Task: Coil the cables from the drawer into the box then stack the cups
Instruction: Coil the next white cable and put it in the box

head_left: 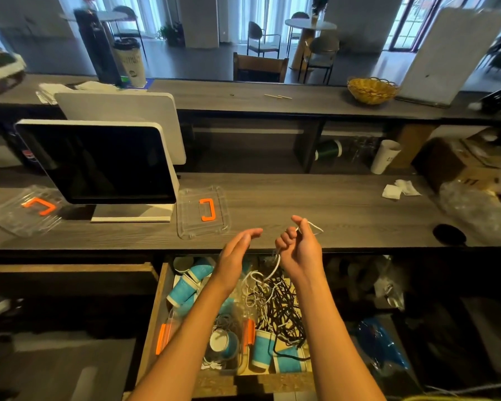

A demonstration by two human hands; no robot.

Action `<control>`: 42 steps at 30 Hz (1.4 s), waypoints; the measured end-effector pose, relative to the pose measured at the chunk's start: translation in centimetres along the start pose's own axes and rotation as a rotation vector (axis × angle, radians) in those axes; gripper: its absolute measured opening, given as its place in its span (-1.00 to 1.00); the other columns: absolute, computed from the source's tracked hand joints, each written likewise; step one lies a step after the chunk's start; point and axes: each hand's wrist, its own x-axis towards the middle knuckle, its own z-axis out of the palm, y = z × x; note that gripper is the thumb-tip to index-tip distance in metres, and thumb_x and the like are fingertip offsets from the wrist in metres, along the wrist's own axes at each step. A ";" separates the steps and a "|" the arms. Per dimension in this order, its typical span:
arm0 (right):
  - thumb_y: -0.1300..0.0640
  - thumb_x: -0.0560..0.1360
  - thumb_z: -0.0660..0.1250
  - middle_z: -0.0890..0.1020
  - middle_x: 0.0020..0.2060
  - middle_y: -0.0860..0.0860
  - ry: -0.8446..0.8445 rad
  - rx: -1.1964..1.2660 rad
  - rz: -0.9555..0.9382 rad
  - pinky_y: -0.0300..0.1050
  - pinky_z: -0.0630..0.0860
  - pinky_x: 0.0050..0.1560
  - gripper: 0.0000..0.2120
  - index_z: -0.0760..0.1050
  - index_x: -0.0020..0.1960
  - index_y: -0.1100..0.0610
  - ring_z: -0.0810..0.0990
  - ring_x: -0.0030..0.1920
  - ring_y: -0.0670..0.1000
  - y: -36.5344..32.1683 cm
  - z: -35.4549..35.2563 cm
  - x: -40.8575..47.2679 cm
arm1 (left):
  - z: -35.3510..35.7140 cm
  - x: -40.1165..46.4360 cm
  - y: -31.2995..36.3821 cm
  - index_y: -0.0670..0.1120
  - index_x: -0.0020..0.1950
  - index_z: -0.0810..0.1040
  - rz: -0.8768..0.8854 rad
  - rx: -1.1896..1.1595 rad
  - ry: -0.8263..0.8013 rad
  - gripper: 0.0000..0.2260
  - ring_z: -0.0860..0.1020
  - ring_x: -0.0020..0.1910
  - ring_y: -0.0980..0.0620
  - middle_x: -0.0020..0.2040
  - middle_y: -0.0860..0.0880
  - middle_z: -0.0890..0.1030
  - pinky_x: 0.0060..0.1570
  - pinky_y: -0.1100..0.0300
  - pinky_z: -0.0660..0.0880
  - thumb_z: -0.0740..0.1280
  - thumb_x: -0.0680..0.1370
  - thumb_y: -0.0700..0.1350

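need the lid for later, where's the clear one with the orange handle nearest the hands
In the head view the clear lid lies flat on the counter, just right of the monitor base and up-left of the left hand.

Both bare forearms reach forward from the bottom of the view, over the open drawer (156,308), and the hands are raised above its far edge. The left hand (237,250) is open, fingers straight and together, pointing up and to the right, palm turned toward the other hand, holding nothing. The right hand (298,247) sits just beside it, to the right, apart from it. Its fingers are curled into a loose fist round a white cable (272,270), with a loop showing above the knuckles and the rest hanging down into the drawer.
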 end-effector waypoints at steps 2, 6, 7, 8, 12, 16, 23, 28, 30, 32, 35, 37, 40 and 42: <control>0.03 0.67 0.13 0.31 -0.44 -0.05 -0.006 0.074 0.007 -0.24 0.21 -0.41 -0.79 0.45 0.03 0.13 0.24 -0.44 -0.10 -0.2 0.4 -0.3 | 0.2 -0.4 -0.7 0.04 0.19 0.61 -0.028 0.049 -0.127 -0.61 0.54 0.25 0.17 0.18 0.06 0.65 0.32 0.24 0.38 0.05 0.60 0.11; 0.04 0.67 0.13 0.28 -0.44 -0.05 0.017 0.146 -0.033 -0.20 0.16 -0.35 -0.80 0.45 0.00 0.13 0.20 -0.43 -0.10 -0.3 0.6 -0.2 | 0.8 -1.2 -1.2 0.10 0.16 0.59 -0.057 0.094 -0.228 -0.64 0.60 0.04 0.10 0.07 0.01 0.64 0.15 0.14 0.49 0.22 0.50 0.24; 0.04 0.67 0.12 0.28 -0.44 -0.05 0.028 0.172 -0.038 -0.20 0.15 -0.35 -0.79 0.44 -0.01 0.12 0.19 -0.44 -0.10 -0.3 0.5 -0.1 | 0.8 -1.2 -1.2 0.13 0.20 0.55 -0.045 0.118 -0.233 -0.65 0.60 -0.03 0.10 0.07 0.02 0.61 0.09 0.13 0.51 0.28 0.47 0.22; 0.04 0.68 0.11 0.27 -0.45 -0.05 0.039 0.206 -0.043 -0.20 0.14 -0.36 -0.79 0.44 -0.01 0.12 0.19 -0.45 -0.10 -0.3 0.3 -0.1 | 0.8 -1.2 -1.1 0.16 0.24 0.50 -0.045 0.129 -0.231 -0.64 0.60 -0.10 0.12 0.10 0.04 0.59 0.01 0.16 0.53 0.34 0.46 0.16; 0.03 0.69 0.10 0.26 -0.45 -0.06 0.071 0.287 -0.060 -0.21 0.15 -0.38 -0.79 0.43 0.00 0.10 0.19 -0.47 -0.10 -0.4 -0.2 0.0 | 0.6 -1.5 -1.9 0.16 0.22 0.56 -0.038 0.217 -0.173 -0.72 0.54 -0.30 0.11 -0.09 0.10 0.64 -0.29 0.21 0.51 0.42 0.55 -0.08; 0.03 0.69 0.11 0.26 -0.44 -0.06 0.130 0.297 -0.108 -0.22 0.16 -0.39 -0.80 0.44 0.01 0.08 0.19 -0.47 -0.10 -1.0 -1.2 0.2 | -0.7 -1.7 -1.8 0.01 -0.27 0.64 -0.096 0.198 -0.089 -0.72 0.38 -0.51 0.15 -0.47 0.07 0.53 -0.47 0.27 0.30 0.30 0.63 -0.11; 0.13 0.66 0.19 0.38 -0.33 -0.02 0.355 0.188 -0.101 -0.25 0.34 -0.34 -0.88 0.49 0.08 0.12 0.36 -0.38 -0.10 -0.6 -4.7 1.4 | -5.1 -0.8 -1.5 -0.10 -0.28 0.47 -0.194 -0.094 0.317 -0.67 0.34 -0.55 0.10 -0.49 0.04 0.32 -0.50 0.26 0.37 0.22 0.66 -0.02; 0.07 0.66 0.19 0.60 -0.17 0.15 0.336 -0.236 0.202 -0.12 0.53 -0.21 -0.79 0.48 0.10 0.20 0.58 -0.22 0.05 2.0 -5.1 1.5 | -3.4 -0.1 -0.2 -0.09 -0.24 0.42 -0.221 0.009 0.226 -0.67 0.25 -0.53 0.10 -0.48 0.04 0.29 -0.57 0.27 0.20 0.14 0.70 -0.03; -0.05 0.66 0.17 0.62 -0.15 0.22 0.277 -0.459 0.311 -0.06 0.57 -0.24 -0.63 0.45 0.17 0.27 0.60 -0.25 0.10 2.6 -4.4 1.3 | -3.0 0.2 0.1 -0.08 -0.27 0.44 -0.199 0.113 0.197 -0.65 0.26 -0.53 0.12 -0.48 0.06 0.31 -0.49 0.21 0.18 0.15 0.69 -0.03; -0.10 0.62 0.19 0.65 -0.14 0.23 0.232 -0.807 0.281 0.01 0.63 -0.21 -0.59 0.49 0.12 0.27 0.64 -0.23 0.15 2.8 -3.4 0.6 | -2.8 0.3 0.6 -0.07 -0.29 0.46 -0.163 0.238 0.177 -0.63 0.29 -0.51 0.15 -0.48 0.08 0.34 -0.41 0.16 0.22 0.16 0.69 -0.03; -0.05 0.63 0.15 0.60 -0.24 0.10 0.272 -1.314 -0.163 0.01 0.54 -0.07 -0.62 0.54 -0.18 0.17 0.59 -0.14 0.12 2.4 -2.0 -0.5 | -2.7 0.3 1.2 -0.07 -0.33 0.47 -0.145 0.360 0.163 -0.61 0.32 -0.47 0.13 -0.46 0.07 0.36 -0.34 0.15 0.26 0.17 0.68 -0.02; -0.03 0.66 0.13 0.61 -0.14 0.00 0.125 -1.277 -0.373 -0.06 0.47 -0.05 -0.68 0.58 -0.02 0.11 0.57 -0.06 0.01 1.9 -0.8 -1.3 | -2.4 0.2 1.5 -0.07 -0.34 0.48 -0.170 0.335 0.131 -0.60 0.31 -0.50 0.15 -0.49 0.09 0.35 -0.36 0.16 0.24 0.16 0.68 0.00; -0.11 0.68 0.04 0.66 -0.07 0.01 -0.282 -1.228 -0.167 -0.07 0.47 0.01 -0.61 0.61 -0.02 -0.03 0.60 -0.02 -0.02 2.6 0.2 -1.5 | -1.7 0.0 2.0 -0.09 -0.31 0.47 -0.247 0.135 0.074 -0.56 0.24 -0.59 0.14 -0.53 0.06 0.31 -0.49 0.24 0.16 0.11 0.69 0.07; -0.12 0.67 0.05 0.65 -0.24 0.05 -0.336 -1.210 -0.083 -0.11 0.44 -0.16 -0.55 0.59 -0.21 0.01 0.58 -0.19 0.00 3.5 -0.1 -1.5 | -1.4 -0.2 2.6 -0.11 -0.30 0.44 -0.291 0.002 0.037 -0.53 0.20 -0.62 0.13 -0.54 0.02 0.31 -0.56 0.32 0.12 0.07 0.69 0.12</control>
